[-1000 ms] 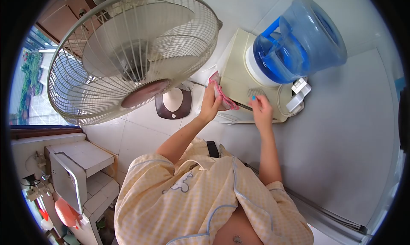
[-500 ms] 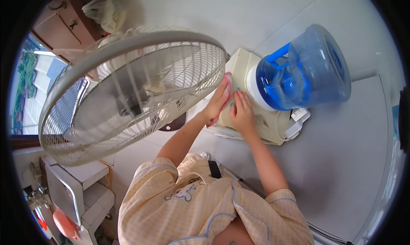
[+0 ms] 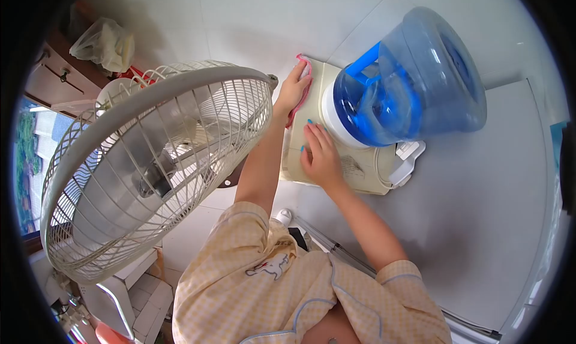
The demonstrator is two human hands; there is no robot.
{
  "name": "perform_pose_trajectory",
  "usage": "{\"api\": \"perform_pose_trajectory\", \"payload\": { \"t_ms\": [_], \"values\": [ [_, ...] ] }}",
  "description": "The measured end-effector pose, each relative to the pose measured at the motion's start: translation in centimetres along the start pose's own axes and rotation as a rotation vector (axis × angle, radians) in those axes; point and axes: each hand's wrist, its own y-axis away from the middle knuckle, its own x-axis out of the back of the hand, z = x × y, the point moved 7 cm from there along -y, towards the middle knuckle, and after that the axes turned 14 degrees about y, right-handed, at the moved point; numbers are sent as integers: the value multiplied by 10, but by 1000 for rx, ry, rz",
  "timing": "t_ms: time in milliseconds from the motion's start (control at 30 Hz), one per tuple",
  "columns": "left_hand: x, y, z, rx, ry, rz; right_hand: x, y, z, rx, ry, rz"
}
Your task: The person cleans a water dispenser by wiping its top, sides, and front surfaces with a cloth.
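Hands apart, the left hand (image 3: 291,93) clasps a pink cloth (image 3: 299,107), probably light, limp and best gripped mid-fold, at ten o'clock on the water dispenser (image 3: 322,80), the right hand (image 3: 324,161) resting spread toward seven.

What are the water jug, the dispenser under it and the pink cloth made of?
Jug: clear blue plastic, glossy; see-through, with highlights on its wall.
Dispenser: probably hard plastic, smooth cream finish; even colour, but painted metal can't be ruled out.
Cloth: soft fabric, seemingly matte; it bends at the hand. Cotton or synthetic, can't tell.
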Motion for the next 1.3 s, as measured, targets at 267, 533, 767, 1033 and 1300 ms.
{"api": "perform_pose_trajectory", "payload": {
  "t_ms": [267, 533, 767, 1033, 1300],
  "values": [
    [-16, 113, 68, -102, -692, -95, 6, -2, 3, -3, -63, 50],
    [-36, 55, 60, -283, -974, -34, 7, 1, 4, -39, -56, 103],
    [-41, 41, 51, -227, -1120, 29, 9, 3, 5, -52, -81, 112],
    [-38, 37, 60, -178, -971, -4, 9, 1, 7, -67, -85, 120],
    [-39, 32, 58, -200, -1023, -13, 10, -2, 9, -58, -105, 118]
  ]
}}
